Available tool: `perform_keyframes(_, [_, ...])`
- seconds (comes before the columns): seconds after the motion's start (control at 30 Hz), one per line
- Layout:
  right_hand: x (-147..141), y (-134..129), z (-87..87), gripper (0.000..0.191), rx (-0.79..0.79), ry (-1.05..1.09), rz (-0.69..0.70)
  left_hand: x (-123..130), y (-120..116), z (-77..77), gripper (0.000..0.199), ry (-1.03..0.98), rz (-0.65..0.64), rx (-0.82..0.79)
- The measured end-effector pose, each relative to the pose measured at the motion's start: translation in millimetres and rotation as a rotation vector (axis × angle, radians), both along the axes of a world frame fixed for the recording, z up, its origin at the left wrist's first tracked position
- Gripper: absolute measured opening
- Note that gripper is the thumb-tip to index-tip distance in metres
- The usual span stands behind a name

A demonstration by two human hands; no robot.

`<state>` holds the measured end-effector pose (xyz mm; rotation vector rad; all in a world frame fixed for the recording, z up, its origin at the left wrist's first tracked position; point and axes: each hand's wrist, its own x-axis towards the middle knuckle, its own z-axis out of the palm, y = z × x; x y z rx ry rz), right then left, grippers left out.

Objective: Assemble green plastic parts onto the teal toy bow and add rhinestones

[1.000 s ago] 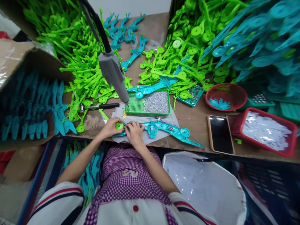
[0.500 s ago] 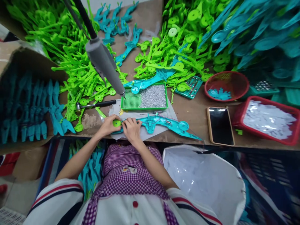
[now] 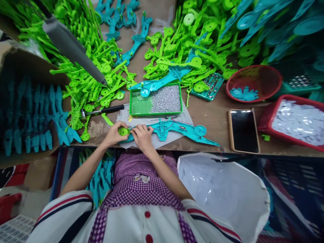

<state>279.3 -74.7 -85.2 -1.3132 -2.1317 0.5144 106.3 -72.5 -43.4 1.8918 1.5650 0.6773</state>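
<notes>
A blue bow-shaped plastic part (image 3: 174, 126) lies lengthwise on a pale sheet at the table's front edge, with a thin reddish string or wire and a small metal spring on it. My left hand (image 3: 113, 135) pinches a lime-green plastic piece with a round disc end (image 3: 124, 131) over the left end of the blue part. Close beside it, my right hand (image 3: 142, 136) has its fingers bent and closed on the blue part's left limb. Its fingertips hide what lies beneath them.
Behind the hands stands a green tray (image 3: 138, 107) of small metal pieces, a blue part across its corner. A hammer (image 3: 111, 109) lies left; a grey power screwdriver (image 3: 76, 50) hangs above. Lime-green parts (image 3: 174, 47) are heaped behind. Rightward are a phone (image 3: 243, 131) and red baskets (image 3: 254, 72).
The hanging screwdriver has swung left and away from the tray. Both hands stay close together at the blue part's left end, with the green disc shifted slightly left.
</notes>
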Motion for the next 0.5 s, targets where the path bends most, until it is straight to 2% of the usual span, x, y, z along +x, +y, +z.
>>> perform_keyframes(0.27, [-2.7, -4.0, -2.0, 0.017, 0.053, -0.036, -0.013, -1.4, 2.1, 1.9, 0.024, 0.056, -0.039, -0.012])
perform_keyframes(0.37, [-3.6, -3.5, -1.6, 0.016, 0.088, -0.048, 0.033, -1.5, 3.0, 2.5, 0.026, 0.096, -0.033, -0.034])
perform_keyframes(0.5, [-3.3, -1.4, 1.2, 0.015, 0.054, -0.051, 0.041, -2.2, 4.5, 2.9, 0.026, 0.104, -0.045, -0.03])
